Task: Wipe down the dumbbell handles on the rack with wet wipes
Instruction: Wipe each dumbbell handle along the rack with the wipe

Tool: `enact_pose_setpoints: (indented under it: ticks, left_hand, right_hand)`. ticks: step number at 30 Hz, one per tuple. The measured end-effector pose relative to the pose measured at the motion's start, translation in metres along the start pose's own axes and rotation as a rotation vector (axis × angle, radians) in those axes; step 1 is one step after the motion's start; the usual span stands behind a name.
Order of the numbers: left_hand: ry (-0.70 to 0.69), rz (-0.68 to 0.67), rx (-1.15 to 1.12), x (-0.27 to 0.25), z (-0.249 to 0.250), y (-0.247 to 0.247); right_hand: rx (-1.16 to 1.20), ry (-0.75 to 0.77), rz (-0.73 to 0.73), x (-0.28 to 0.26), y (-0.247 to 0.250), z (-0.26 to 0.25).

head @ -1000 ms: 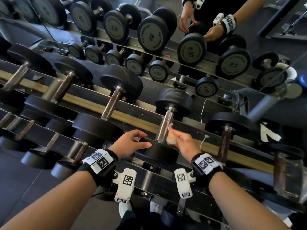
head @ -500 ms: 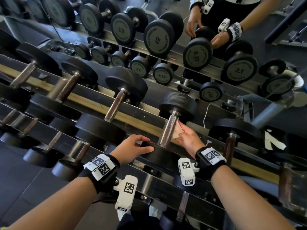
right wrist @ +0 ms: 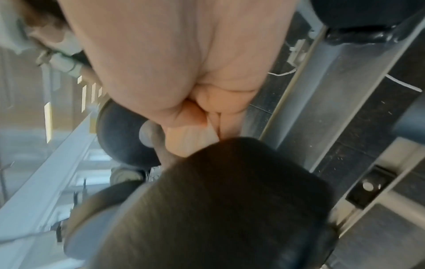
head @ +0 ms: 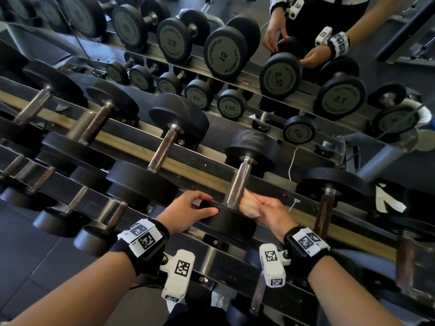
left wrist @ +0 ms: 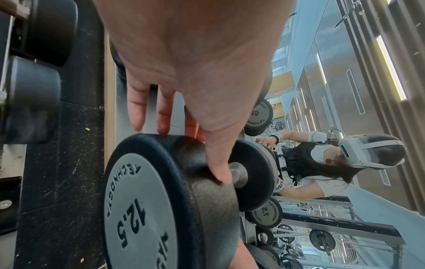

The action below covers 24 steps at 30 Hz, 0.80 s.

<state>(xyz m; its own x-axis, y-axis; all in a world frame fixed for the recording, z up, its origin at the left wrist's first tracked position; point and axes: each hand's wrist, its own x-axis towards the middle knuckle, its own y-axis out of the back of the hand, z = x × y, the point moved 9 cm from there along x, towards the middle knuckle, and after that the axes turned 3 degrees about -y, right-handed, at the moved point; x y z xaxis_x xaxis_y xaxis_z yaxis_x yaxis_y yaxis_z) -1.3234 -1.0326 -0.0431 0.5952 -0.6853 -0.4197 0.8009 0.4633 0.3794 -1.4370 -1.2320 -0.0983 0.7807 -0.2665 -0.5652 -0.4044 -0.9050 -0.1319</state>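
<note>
A 12.5 dumbbell lies across the rack rails [head: 202, 171] with its steel handle [head: 240, 182] pointing away from me. My left hand [head: 213, 204] rests on the near black head [head: 228, 222], fingers and thumb fairly straight along its rim. In the left wrist view the left hand [left wrist: 184, 145] touches the same head [left wrist: 142, 209]. My right hand [head: 259, 203] pinches a pale wet wipe [head: 249, 205] against the near end of the handle. In the blurred right wrist view the right hand's fingers [right wrist: 207, 109] curl round the wipe [right wrist: 190, 140] just above that head [right wrist: 218, 200].
More dumbbells lie on the same tier: one to the left [head: 164, 147] and a rusty-handled one to the right [head: 326, 212]. Smaller dumbbells fill a lower tier [head: 113, 212]. A mirror [head: 235, 67] behind the rack reflects the weights and me.
My right hand slid the wipe up to the middle of the handle, then back down to its near end. My left hand stayed on the near head.
</note>
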Motion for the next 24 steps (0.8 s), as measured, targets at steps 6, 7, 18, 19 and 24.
enact_pose_setpoints:
  ticks: [6, 7, 18, 19, 24]
  left_hand:
    - [0.009, 0.026, 0.013, -0.001, 0.000, 0.001]
    - [0.010, 0.026, 0.010, -0.001, 0.001, 0.001]
    - [0.010, 0.024, -0.041, 0.000, 0.000, 0.000]
    - [0.006, 0.024, -0.032, 0.000, 0.000, 0.001]
    - [0.005, 0.033, -0.022, 0.000, 0.000, 0.002]
  right_hand:
    - [0.076, 0.012, 0.113, 0.030, 0.008, -0.028]
    - [0.066, 0.020, 0.107, 0.034, 0.004, -0.032]
    - [-0.173, 0.116, -0.038, -0.015, -0.017, -0.011]
    - [-0.187, 0.113, -0.047, -0.015, -0.014, -0.012]
    - [-0.097, 0.101, 0.128, 0.008, 0.007, -0.024]
